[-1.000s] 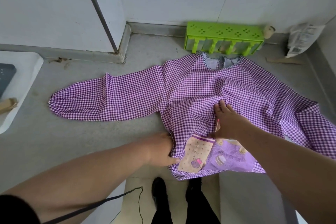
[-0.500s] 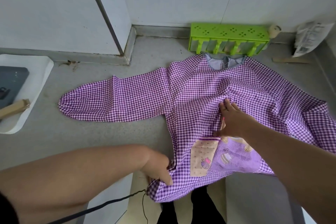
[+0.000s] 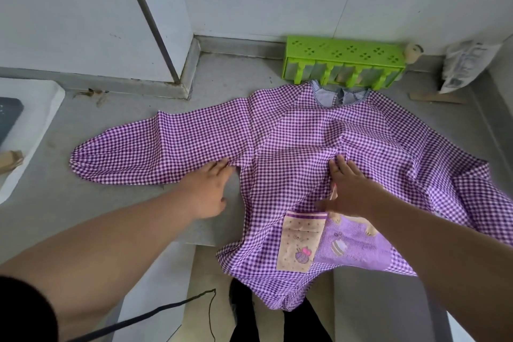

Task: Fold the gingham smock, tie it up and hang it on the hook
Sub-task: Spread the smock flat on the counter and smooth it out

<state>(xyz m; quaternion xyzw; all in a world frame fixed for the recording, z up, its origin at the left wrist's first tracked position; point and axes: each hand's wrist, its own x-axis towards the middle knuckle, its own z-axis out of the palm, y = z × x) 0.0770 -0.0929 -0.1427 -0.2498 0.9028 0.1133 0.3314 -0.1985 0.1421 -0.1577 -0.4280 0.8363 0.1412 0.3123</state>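
Grey worktop runs up to pale walls, and the purple gingham smock lies spread across it front up, neckline towards the back wall, hem hanging over the near edge; its left sleeve stretches flat out to the left, while the cloth on the right side is rumpled; a patch pocket with a small cartoon print sits low on the front; the left hand reaches in with fingers straight and held together, fingertips touching the cloth at the armpit of that sleeve, gripping nothing; the right hand lies flat on the middle of the front, fingers straight and slightly spread, pressing the cloth down; a green plastic rack stands against the wall just behind the neckline; a white tray sits at the far left
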